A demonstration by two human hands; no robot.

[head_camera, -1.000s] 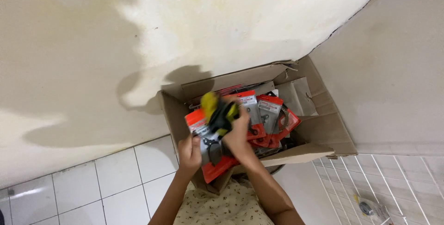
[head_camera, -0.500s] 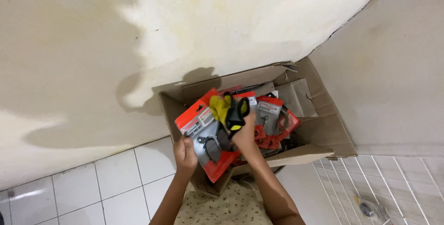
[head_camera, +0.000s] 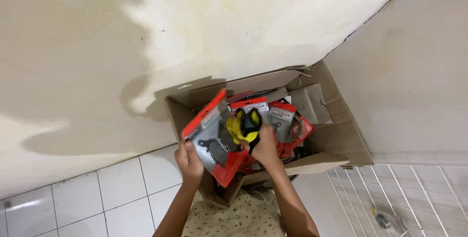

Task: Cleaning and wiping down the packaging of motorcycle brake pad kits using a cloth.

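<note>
Two cream walls meet in a corner at about one o'clock, stained and shadowed, with white floor tiles (head_camera: 117,193) running along the bottom edge. An open cardboard box (head_camera: 341,134) sits in that corner, flaps spread, stuffed with red-carded packs (head_camera: 287,120). The left hand (head_camera: 189,159) is closed on the lower corner of a red blister pack (head_camera: 214,139), tilted up at the box's nine o'clock side. The right hand (head_camera: 265,144) is wrapped around a yellow and black tool (head_camera: 246,125) just above the packs. What the tool is I cannot tell; the box bottom is hidden, and a small metal thing (head_camera: 382,220) at five o'clock is too small to make out.
</note>
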